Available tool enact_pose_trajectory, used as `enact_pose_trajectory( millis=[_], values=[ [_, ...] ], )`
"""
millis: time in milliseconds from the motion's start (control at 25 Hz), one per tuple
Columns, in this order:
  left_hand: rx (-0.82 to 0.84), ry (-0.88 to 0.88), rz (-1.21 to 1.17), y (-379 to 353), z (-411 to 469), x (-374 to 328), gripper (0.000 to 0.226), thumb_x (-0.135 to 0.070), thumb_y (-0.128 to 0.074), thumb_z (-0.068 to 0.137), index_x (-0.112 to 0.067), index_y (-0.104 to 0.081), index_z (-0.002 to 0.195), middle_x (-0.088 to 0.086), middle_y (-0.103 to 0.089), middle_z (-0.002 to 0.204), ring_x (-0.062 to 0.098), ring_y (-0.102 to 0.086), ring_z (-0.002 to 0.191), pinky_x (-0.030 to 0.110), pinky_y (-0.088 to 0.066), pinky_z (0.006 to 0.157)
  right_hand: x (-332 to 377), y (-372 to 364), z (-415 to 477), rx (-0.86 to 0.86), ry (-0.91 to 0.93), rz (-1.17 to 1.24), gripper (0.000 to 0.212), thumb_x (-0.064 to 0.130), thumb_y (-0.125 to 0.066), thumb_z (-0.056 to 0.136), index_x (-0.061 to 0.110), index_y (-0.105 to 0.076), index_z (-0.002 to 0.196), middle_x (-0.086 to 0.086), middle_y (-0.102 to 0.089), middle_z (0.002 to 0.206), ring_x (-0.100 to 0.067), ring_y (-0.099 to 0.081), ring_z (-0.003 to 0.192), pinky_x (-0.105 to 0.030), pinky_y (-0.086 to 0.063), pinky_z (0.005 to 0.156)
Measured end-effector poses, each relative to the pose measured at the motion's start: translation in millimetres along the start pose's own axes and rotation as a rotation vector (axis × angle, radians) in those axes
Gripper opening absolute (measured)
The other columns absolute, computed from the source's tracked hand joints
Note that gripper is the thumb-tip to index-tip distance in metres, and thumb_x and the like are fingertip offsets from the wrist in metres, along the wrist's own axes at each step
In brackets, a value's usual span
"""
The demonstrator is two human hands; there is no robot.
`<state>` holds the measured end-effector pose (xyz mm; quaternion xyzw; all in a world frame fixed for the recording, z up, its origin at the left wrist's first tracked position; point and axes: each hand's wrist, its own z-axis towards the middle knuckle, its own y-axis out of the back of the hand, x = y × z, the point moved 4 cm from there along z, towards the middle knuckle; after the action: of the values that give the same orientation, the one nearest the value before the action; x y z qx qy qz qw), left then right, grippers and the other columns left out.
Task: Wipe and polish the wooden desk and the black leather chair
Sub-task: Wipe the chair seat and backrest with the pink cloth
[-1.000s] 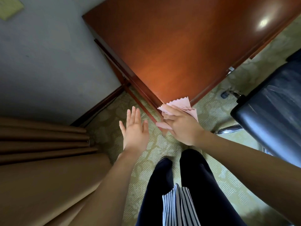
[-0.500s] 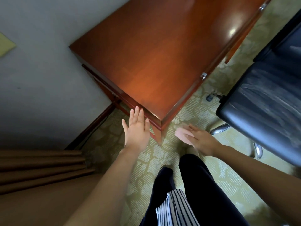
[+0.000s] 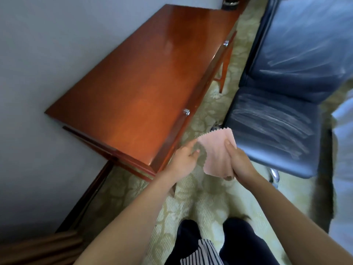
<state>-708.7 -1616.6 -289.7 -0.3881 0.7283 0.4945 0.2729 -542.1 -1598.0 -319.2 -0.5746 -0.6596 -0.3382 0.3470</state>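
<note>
Bench: set against the wall, top glossy, nothing seen on it, no dust or smears made out. Judged wiped or close to it; polish can't be confirmed from glare alone.
Chair: parked just beside the bench. Pale streaks are seen across the seat and haze on the backrest, so it is judged not yet done and is most of the remaining work.
Cloth: pink, held in the air between bench corner and chair seat, neither surface touched.
Right grip: closed round the cloth's right side, thumb on top.
Left grip: fingers curled at the cloth's left edge, apparently pinching it; blurred there.
</note>
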Motion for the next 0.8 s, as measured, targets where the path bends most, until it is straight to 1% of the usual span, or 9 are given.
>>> enact_pose_trajectory(
  millis=[40, 80, 160, 200, 320, 400, 480, 640, 800],
  values=[
    [0.022, 0.003, -0.023, -11.7, 1.5, -14.9, 0.048, -0.017, -0.044, 0.101, -0.018, -0.035, 0.148, 0.007, -0.064, 0.101, 0.017, -0.058, 0.077, 0.023, -0.042, 0.068, 2.8, 14.7, -3.4, -0.009, -0.013, 0.109, 0.05, 0.052, -0.039, 0.098, 0.01, -0.064, 0.113, -0.013, -0.071, 0.1, -0.029, -0.065, 0.084, -0.031, -0.048, 0.064],
    [0.037, -0.002, -0.028, -22.4, 3.2, -27.1, 0.049, -0.018, -0.045, 0.101, -0.017, -0.034, 0.148, 0.006, -0.064, 0.104, 0.017, -0.06, 0.084, 0.019, -0.041, 0.07, 5.3, 28.0, -6.6, -0.007, -0.033, 0.236, 0.048, 0.051, -0.04, 0.098, 0.011, -0.064, 0.108, -0.013, -0.071, 0.097, -0.03, -0.066, 0.085, -0.034, -0.049, 0.068],
    [0.015, -0.027, -0.045, -49.2, 5.6, -58.9, 0.054, -0.021, -0.049, 0.1, -0.013, -0.029, 0.149, 0.007, -0.044, 0.144, 0.016, -0.044, 0.13, 0.013, -0.031, 0.097, 12.6, 62.4, -19.6, 0.03, -0.078, 0.537, 0.046, 0.047, -0.04, 0.099, 0.008, -0.062, 0.108, -0.011, -0.073, 0.095, -0.025, -0.07, 0.083, -0.031, -0.053, 0.066],
    [-0.001, -0.022, -0.073, -62.1, 6.4, -74.1, 0.057, -0.022, -0.05, 0.099, -0.01, -0.027, 0.149, 0.005, -0.034, 0.152, 0.012, -0.034, 0.137, 0.012, -0.025, 0.103, 16.5, 78.5, -25.0, 0.066, -0.095, 0.67, 0.047, 0.046, -0.04, 0.099, 0.006, -0.061, 0.112, -0.012, -0.073, 0.097, -0.023, -0.071, 0.083, -0.029, -0.055, 0.063],
    [-0.004, 0.043, -0.335, -105.3, 10.7, -119.6, 0.058, -0.013, -0.053, 0.098, -0.002, -0.025, 0.147, 0.0, -0.042, 0.14, 0.003, -0.048, 0.111, 0.001, -0.037, 0.082, 25.2, 128.2, -38.4, 0.09, -0.144, 0.89, 0.05, 0.045, -0.039, 0.099, 0.003, -0.061, 0.112, -0.015, -0.073, 0.1, -0.023, -0.072, 0.084, -0.036, -0.059, 0.07],
    [0.018, 0.117, -0.522, -141.4, 17.1, -146.9, 0.066, -0.016, -0.063, 0.091, 0.001, -0.03, 0.145, 0.011, -0.049, 0.138, 0.012, -0.052, 0.109, 0.011, -0.043, 0.086, 28.3, 167.4, -45.5, 0.101, -0.155, 0.942, 0.053, 0.045, -0.038, 0.099, 0.001, -0.068, 0.102, -0.017, -0.073, 0.096, -0.025, -0.072, 0.08, -0.04, -0.058, 0.069],
    [0.026, 0.103, -0.535, -179.6, 24.7, -175.9, 0.055, -0.015, -0.066, 0.087, 0.001, -0.046, 0.136, 0.016, -0.058, 0.128, 0.02, -0.056, 0.106, 0.021, -0.047, 0.087, 30.3, 210.4, -49.9, 0.089, -0.176, 0.971, 0.054, 0.045, -0.042, 0.098, -0.002, -0.068, 0.103, -0.02, -0.071, 0.1, -0.029, -0.072, 0.081, -0.046, -0.056, 0.069],
    [-0.03, 0.092, -0.516, -224.3, 31.2, -212.9, 0.042, 0.002, -0.062, 0.088, 0.002, -0.051, 0.128, 0.015, -0.061, 0.111, 0.02, -0.057, 0.096, 0.016, -0.049, 0.067, 28.5, 270.3, -45.7, 0.071, -0.187, 1.031, 0.054, 0.047, -0.044, 0.096, 0.003, -0.057, 0.124, -0.02, -0.066, 0.117, -0.033, -0.065, 0.103, -0.049, -0.056, 0.079],
    [-0.011, 0.093, -0.459, -249.5, 52.5, -236.1, 0.045, 0.006, -0.064, 0.085, 0.0, -0.05, 0.127, 0.015, -0.06, 0.108, 0.021, -0.057, 0.095, 0.018, -0.05, 0.067, 26.1, 309.2, -31.8, 0.073, -0.097, 1.034, 0.046, 0.044, -0.043, 0.097, 0.006, -0.062, 0.113, -0.014, -0.072, 0.099, -0.028, -0.07, 0.086, -0.045, -0.053, 0.083]
  ],
)
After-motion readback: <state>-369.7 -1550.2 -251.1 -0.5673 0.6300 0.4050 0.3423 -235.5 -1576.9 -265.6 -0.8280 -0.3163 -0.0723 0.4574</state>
